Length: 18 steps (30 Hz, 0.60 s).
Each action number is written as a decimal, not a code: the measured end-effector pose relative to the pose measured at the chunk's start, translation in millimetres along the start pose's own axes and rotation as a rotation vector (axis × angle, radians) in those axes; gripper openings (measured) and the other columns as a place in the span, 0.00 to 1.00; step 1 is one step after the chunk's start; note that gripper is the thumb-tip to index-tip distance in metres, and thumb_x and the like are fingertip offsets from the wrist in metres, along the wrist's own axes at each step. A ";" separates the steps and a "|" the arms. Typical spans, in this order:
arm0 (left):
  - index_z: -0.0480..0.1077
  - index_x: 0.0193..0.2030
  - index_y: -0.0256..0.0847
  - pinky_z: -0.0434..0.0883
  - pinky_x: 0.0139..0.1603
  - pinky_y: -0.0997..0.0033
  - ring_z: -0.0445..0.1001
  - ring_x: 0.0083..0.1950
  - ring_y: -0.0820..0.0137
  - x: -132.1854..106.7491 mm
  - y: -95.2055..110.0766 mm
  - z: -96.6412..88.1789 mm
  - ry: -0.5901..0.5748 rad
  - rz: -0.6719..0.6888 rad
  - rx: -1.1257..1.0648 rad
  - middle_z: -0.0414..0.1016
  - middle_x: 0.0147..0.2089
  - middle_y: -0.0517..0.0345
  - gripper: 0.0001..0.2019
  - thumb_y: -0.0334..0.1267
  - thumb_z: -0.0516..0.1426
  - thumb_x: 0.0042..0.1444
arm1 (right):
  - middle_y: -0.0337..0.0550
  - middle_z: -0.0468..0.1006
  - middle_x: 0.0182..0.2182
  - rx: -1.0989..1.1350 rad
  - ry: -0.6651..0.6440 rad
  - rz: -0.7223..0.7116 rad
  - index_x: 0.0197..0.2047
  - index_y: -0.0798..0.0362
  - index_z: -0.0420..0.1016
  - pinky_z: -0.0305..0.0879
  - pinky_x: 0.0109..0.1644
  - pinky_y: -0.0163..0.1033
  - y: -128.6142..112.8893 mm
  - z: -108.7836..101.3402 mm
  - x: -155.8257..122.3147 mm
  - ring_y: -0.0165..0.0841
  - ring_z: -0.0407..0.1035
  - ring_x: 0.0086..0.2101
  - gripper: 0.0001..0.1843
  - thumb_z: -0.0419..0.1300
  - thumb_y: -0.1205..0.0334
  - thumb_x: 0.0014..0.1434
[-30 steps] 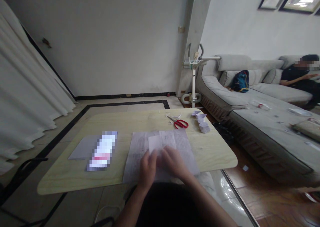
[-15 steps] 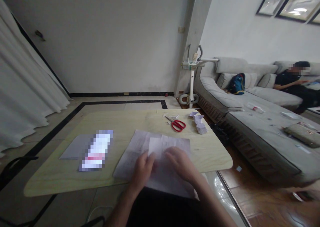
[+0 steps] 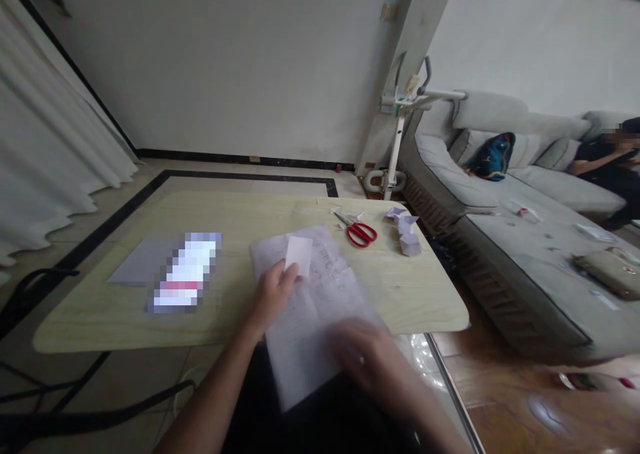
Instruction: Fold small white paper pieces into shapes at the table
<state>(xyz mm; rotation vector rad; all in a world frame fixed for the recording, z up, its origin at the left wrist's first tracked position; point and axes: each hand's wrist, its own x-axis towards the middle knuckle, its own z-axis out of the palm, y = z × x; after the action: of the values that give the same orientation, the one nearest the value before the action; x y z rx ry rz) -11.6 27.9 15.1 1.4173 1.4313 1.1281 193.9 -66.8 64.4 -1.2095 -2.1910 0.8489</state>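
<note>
Between the thumb and fingers of my left hand (image 3: 274, 294) is a small white piece of paper (image 3: 299, 253), held upright over a large sheet of paper (image 3: 320, 314). The large sheet shows faint writing and hangs past the table's near edge over my lap. My right hand (image 3: 357, 351) is blurred by motion above the lower right part of this sheet, and its fingers cannot be made out. Beyond the sheet lie red-handled scissors (image 3: 361, 235), with small paper scraps near their blades.
Folded paper pieces (image 3: 410, 243) rest at the table's (image 3: 240, 214) far right corner. On the left, a lit phone (image 3: 187, 271) with a blurred-out screen overlaps white paper (image 3: 135, 262). A grey sofa (image 3: 545, 261) with a seated person stands to the right; a black chair frame is at lower left.
The large sheet has turned and slid toward me, now overhanging the edge more. My left hand has lifted the small paper slightly. My right hand has moved down toward my lap.
</note>
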 end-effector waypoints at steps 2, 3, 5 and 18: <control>0.73 0.33 0.37 0.71 0.32 0.71 0.79 0.35 0.61 3.8 3.3 -3.3 -0.035 -0.034 -0.030 0.79 0.31 0.54 0.16 0.49 0.54 0.56 | 0.46 0.78 0.36 0.018 -0.025 -0.011 0.41 0.51 0.76 0.67 0.40 0.41 -3.6 4.9 -2.3 0.36 0.71 0.36 0.11 0.52 0.68 0.63; 0.73 0.33 0.37 0.71 0.32 0.71 0.79 0.35 0.62 6.1 5.2 -5.0 -0.047 -0.042 -0.039 0.79 0.31 0.54 0.16 0.49 0.54 0.56 | 0.46 0.78 0.36 0.028 -0.034 -0.018 0.41 0.51 0.76 0.68 0.40 0.41 -5.5 7.6 -3.4 0.36 0.71 0.36 0.11 0.52 0.69 0.63; 0.73 0.31 0.37 0.71 0.32 0.72 0.79 0.34 0.63 10.5 8.8 -7.9 -0.039 -0.049 -0.038 0.79 0.31 0.54 0.15 0.47 0.54 0.56 | 0.46 0.79 0.37 0.050 -0.044 -0.037 0.42 0.51 0.76 0.68 0.42 0.41 -9.2 12.9 -5.2 0.37 0.71 0.38 0.12 0.52 0.69 0.62; 0.75 0.35 0.35 0.71 0.32 0.72 0.78 0.32 0.65 15.4 10.8 -15.1 -0.007 -0.137 -0.111 0.80 0.30 0.52 0.14 0.45 0.56 0.55 | 0.47 0.77 0.46 0.074 -0.096 -0.055 0.45 0.51 0.74 0.67 0.53 0.43 -11.7 18.0 -9.1 0.37 0.69 0.48 0.12 0.54 0.71 0.62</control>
<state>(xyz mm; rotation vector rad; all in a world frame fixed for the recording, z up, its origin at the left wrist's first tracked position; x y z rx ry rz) -23.8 42.1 30.2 1.2260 1.4167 1.0966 179.7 -84.6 59.5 -1.0892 -2.2367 0.9745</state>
